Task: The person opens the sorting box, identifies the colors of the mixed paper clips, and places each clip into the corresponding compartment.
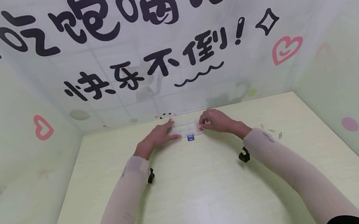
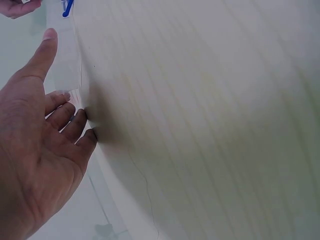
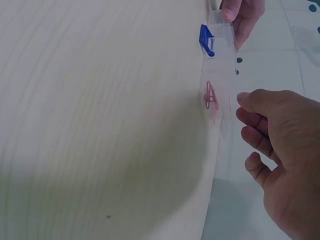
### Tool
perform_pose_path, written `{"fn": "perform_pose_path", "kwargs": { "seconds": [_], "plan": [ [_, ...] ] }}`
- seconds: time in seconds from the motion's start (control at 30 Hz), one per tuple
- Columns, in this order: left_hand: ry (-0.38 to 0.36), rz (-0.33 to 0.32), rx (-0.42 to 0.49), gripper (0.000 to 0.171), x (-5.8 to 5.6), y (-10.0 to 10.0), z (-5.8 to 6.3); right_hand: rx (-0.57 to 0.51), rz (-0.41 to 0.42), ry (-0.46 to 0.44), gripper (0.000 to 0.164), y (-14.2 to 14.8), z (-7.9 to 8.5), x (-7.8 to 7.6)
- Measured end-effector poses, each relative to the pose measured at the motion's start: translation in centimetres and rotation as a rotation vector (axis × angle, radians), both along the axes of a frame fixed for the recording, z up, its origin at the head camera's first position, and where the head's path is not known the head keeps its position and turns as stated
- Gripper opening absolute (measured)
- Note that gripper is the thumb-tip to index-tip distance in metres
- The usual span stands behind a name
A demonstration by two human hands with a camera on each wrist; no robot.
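A clear plastic compartment box (image 1: 186, 128) stands at the far side of the table. A blue latch (image 1: 191, 137) shows on its near side. My left hand (image 1: 162, 134) holds the box's left end, thumb along the near side and fingers behind. Pink-red paper clips (image 3: 210, 97) lie in the compartment at the right end. Over that end is my right hand (image 1: 215, 121), with thumb and fingertips (image 3: 243, 98) bent close together beside the compartment. No object shows between them in the right wrist view.
Several loose paper clips (image 1: 271, 130) lie on the table (image 1: 194, 201), right of the right forearm. A printed cloth wall (image 1: 142, 90) rises right behind the box, and side walls flank the table. Black wrist mounts (image 1: 244, 155) hang below the sleeves.
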State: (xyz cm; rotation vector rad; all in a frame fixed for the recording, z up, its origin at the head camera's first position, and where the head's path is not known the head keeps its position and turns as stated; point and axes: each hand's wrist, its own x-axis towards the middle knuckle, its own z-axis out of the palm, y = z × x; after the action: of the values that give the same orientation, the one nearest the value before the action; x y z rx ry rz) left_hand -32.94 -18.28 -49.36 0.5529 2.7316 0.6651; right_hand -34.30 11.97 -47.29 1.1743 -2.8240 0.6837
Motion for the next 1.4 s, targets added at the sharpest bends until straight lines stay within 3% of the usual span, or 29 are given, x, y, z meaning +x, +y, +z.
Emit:
{"fn": "perform_pose_path", "kwargs": {
  "seconds": [0.27, 0.53, 0.83, 1.4],
  "plan": [
    [0.016, 0.002, -0.004, 0.098, 0.1, 0.0, -0.2, -0.029, -0.008, -0.011, 0.013, 1.9, 0.5, 0.5],
    [0.023, -0.001, 0.003, 0.098, 0.3, 0.3, -0.1, -0.011, 0.042, 0.016, 0.013, 4.6, 1.2, 1.2],
    [0.021, 0.016, -0.007, 0.096, 0.6, 0.6, -0.1, 0.019, 0.077, 0.049, 0.011, 7.8, 0.9, 1.9],
    [0.021, 0.037, 0.000, 0.095, 0.1, 0.6, -0.2, 0.097, 0.106, 0.001, 0.011, 13.5, 1.2, 1.9]
  ]
}}
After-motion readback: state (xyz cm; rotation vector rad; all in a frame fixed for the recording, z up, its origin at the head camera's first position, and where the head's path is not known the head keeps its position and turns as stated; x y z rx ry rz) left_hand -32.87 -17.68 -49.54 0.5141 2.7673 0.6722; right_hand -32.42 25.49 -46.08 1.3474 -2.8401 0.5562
